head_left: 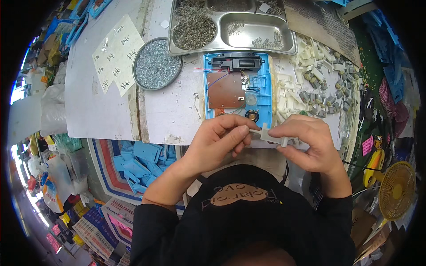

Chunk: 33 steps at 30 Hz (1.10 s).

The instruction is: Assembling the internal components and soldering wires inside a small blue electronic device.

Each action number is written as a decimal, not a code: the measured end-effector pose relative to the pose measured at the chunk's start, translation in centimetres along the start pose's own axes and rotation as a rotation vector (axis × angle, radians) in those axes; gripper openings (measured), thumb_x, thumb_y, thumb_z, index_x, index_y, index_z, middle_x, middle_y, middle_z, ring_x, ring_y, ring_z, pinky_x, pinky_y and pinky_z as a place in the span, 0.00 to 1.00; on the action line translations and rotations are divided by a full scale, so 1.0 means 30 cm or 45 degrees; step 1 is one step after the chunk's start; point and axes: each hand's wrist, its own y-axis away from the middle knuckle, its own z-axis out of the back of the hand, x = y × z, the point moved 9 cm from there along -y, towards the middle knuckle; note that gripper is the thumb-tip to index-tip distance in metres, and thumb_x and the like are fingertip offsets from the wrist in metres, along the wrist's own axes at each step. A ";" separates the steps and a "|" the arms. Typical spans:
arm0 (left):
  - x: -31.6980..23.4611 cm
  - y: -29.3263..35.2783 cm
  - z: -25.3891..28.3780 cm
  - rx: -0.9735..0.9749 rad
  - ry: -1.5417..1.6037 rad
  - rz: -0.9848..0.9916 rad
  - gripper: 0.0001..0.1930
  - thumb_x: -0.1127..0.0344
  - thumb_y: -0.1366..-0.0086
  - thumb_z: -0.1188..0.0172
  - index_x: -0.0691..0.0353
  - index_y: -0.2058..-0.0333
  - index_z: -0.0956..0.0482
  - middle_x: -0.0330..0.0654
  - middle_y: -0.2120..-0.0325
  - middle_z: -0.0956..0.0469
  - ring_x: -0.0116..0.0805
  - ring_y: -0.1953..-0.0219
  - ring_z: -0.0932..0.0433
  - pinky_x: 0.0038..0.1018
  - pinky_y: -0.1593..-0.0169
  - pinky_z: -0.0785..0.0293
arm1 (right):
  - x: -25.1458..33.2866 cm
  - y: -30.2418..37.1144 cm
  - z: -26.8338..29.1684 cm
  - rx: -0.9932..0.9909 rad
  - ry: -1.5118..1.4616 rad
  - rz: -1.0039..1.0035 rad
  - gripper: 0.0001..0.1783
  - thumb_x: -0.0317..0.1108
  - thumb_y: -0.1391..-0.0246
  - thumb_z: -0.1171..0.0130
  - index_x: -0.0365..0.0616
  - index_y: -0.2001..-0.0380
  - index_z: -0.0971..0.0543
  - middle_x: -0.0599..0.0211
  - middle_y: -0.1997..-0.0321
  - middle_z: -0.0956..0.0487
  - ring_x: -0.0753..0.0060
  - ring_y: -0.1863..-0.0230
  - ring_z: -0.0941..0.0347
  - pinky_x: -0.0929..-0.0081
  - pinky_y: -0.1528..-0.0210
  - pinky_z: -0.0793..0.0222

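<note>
In front of my chest, at the table's near edge, both hands meet at a small white plastic part [269,135] with a block-like body and a thin left end. My right hand [308,141] pinches its body between thumb and fingers. The thumb and forefinger of my left hand [224,138] close on its thin left end; whether they also hold something tiny is hidden. Just beyond my hands lies an open blue plastic housing [265,82]. It contains a brown circuit board [225,91], a black module [235,63], a round speaker-like piece [252,115] and loose red and blue wires.
A steel compartment tray [218,31] holding small springs stands at the back. Left of the housing is a round dish [157,64] of small metal pieces, beside a marked paper sheet [116,57]. White plastic parts [310,66] and grey-ended pieces [330,99] pile up at right. Blue panels [144,162] fill a bag below left.
</note>
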 end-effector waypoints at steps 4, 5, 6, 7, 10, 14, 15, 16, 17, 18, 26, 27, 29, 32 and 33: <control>-0.074 -0.003 -0.034 0.119 -0.416 -0.045 0.11 0.70 0.25 0.48 0.71 0.54 0.19 0.39 0.71 0.19 0.21 0.75 0.25 0.19 0.71 0.29 | -0.027 0.010 -0.008 0.139 0.124 -0.044 0.19 0.30 0.48 0.35 0.36 0.53 0.20 0.53 0.58 0.16 0.55 0.61 0.17 0.67 0.56 0.24; -0.096 -0.010 -0.035 0.128 -0.376 0.013 0.11 0.70 0.25 0.46 0.70 0.54 0.19 0.40 0.72 0.19 0.21 0.75 0.24 0.19 0.72 0.29 | -0.039 0.021 0.000 0.135 0.154 -0.063 0.19 0.32 0.46 0.35 0.36 0.52 0.20 0.53 0.57 0.16 0.56 0.60 0.17 0.67 0.55 0.24; -0.128 -0.023 -0.033 0.142 -0.339 0.071 0.10 0.70 0.26 0.45 0.69 0.54 0.18 0.41 0.72 0.18 0.22 0.76 0.24 0.19 0.73 0.29 | -0.058 0.037 0.014 0.083 0.007 -0.105 0.18 0.32 0.43 0.37 0.36 0.50 0.22 0.53 0.55 0.16 0.59 0.59 0.17 0.67 0.55 0.24; -0.140 -0.046 -0.029 0.155 -0.303 0.128 0.10 0.69 0.26 0.44 0.68 0.55 0.18 0.42 0.72 0.18 0.22 0.77 0.24 0.19 0.74 0.30 | -0.084 0.057 0.021 0.030 -0.141 -0.145 0.18 0.32 0.40 0.39 0.36 0.49 0.23 0.54 0.54 0.17 0.61 0.59 0.18 0.68 0.55 0.24; -0.313 -0.148 0.023 -0.331 -1.223 -0.726 0.06 0.67 0.33 0.36 0.61 0.62 0.16 0.39 0.70 0.19 0.29 0.72 0.22 0.27 0.66 0.27 | -0.158 0.110 0.005 -0.149 -0.723 -0.315 0.18 0.32 0.34 0.44 0.34 0.45 0.27 0.54 0.50 0.19 0.66 0.57 0.18 0.68 0.52 0.24; -0.334 -0.212 -0.087 -0.484 -2.126 -1.068 0.06 0.65 0.45 0.30 0.56 0.72 0.18 0.37 0.68 0.25 0.38 0.61 0.25 0.39 0.52 0.34 | -0.194 0.144 0.006 -0.211 -0.972 -0.380 0.18 0.32 0.32 0.47 0.33 0.44 0.30 0.54 0.49 0.21 0.66 0.56 0.19 0.67 0.50 0.24; -0.312 -0.231 -0.085 -0.482 -2.169 -1.051 0.07 0.65 0.47 0.29 0.55 0.73 0.19 0.37 0.68 0.26 0.39 0.59 0.26 0.40 0.50 0.36 | -0.193 0.149 0.012 -0.221 -0.968 -0.370 0.18 0.32 0.32 0.46 0.32 0.44 0.30 0.54 0.50 0.20 0.66 0.56 0.19 0.68 0.51 0.24; -0.294 -0.242 -0.084 -0.482 -2.212 -1.034 0.08 0.65 0.50 0.29 0.55 0.75 0.20 0.37 0.67 0.27 0.40 0.57 0.27 0.42 0.48 0.38 | -0.190 0.152 0.019 -0.230 -0.963 -0.359 0.18 0.32 0.32 0.46 0.32 0.44 0.30 0.55 0.50 0.20 0.66 0.56 0.19 0.68 0.51 0.24; -0.289 -0.246 -0.087 -0.494 -2.218 -1.056 0.08 0.65 0.50 0.29 0.55 0.74 0.20 0.37 0.67 0.27 0.40 0.57 0.27 0.42 0.48 0.38 | -0.191 0.160 0.028 -0.251 -0.953 -0.352 0.18 0.32 0.32 0.46 0.32 0.44 0.30 0.55 0.51 0.20 0.67 0.56 0.19 0.68 0.51 0.24; -0.288 -0.246 -0.087 -0.508 -2.224 -1.078 0.08 0.65 0.50 0.29 0.55 0.74 0.20 0.37 0.66 0.27 0.40 0.58 0.27 0.42 0.49 0.38 | -0.194 0.168 0.034 -0.256 -0.943 -0.348 0.18 0.32 0.32 0.46 0.32 0.44 0.30 0.55 0.51 0.20 0.67 0.56 0.19 0.68 0.51 0.24; -0.280 -0.201 -0.081 -0.241 -1.838 -1.197 0.09 0.67 0.50 0.28 0.53 0.71 0.19 0.34 0.64 0.26 0.38 0.57 0.27 0.42 0.48 0.40 | -0.216 0.198 0.060 -0.321 -0.949 -0.310 0.18 0.31 0.32 0.46 0.33 0.44 0.30 0.57 0.53 0.20 0.67 0.57 0.19 0.70 0.52 0.24; -0.261 -0.201 -0.093 -0.187 -1.876 -1.204 0.09 0.67 0.50 0.28 0.52 0.70 0.18 0.34 0.63 0.26 0.38 0.57 0.27 0.42 0.47 0.40 | -0.216 0.196 0.058 -0.322 -0.941 -0.304 0.18 0.31 0.32 0.46 0.33 0.44 0.30 0.57 0.54 0.20 0.68 0.57 0.19 0.70 0.52 0.25; -0.229 -0.210 -0.107 -0.168 -1.967 -1.164 0.10 0.66 0.51 0.27 0.52 0.69 0.17 0.33 0.63 0.25 0.38 0.55 0.26 0.42 0.45 0.40 | -0.222 0.191 0.056 -0.321 -0.923 -0.288 0.18 0.31 0.32 0.46 0.33 0.44 0.30 0.57 0.54 0.21 0.68 0.57 0.19 0.71 0.51 0.25; -0.226 -0.208 -0.112 -0.154 -2.027 -1.150 0.10 0.66 0.51 0.27 0.51 0.69 0.17 0.33 0.64 0.25 0.37 0.56 0.26 0.42 0.45 0.39 | -0.214 0.186 0.068 -0.348 -0.863 -0.315 0.18 0.32 0.32 0.46 0.34 0.44 0.30 0.58 0.54 0.20 0.68 0.58 0.19 0.71 0.51 0.26; -0.220 -0.210 -0.114 -0.145 -2.051 -1.163 0.09 0.66 0.51 0.27 0.50 0.69 0.17 0.32 0.65 0.25 0.37 0.56 0.26 0.42 0.46 0.39 | -0.214 0.190 0.072 -0.364 -0.841 -0.331 0.18 0.32 0.32 0.46 0.33 0.44 0.30 0.58 0.54 0.21 0.68 0.57 0.19 0.72 0.51 0.26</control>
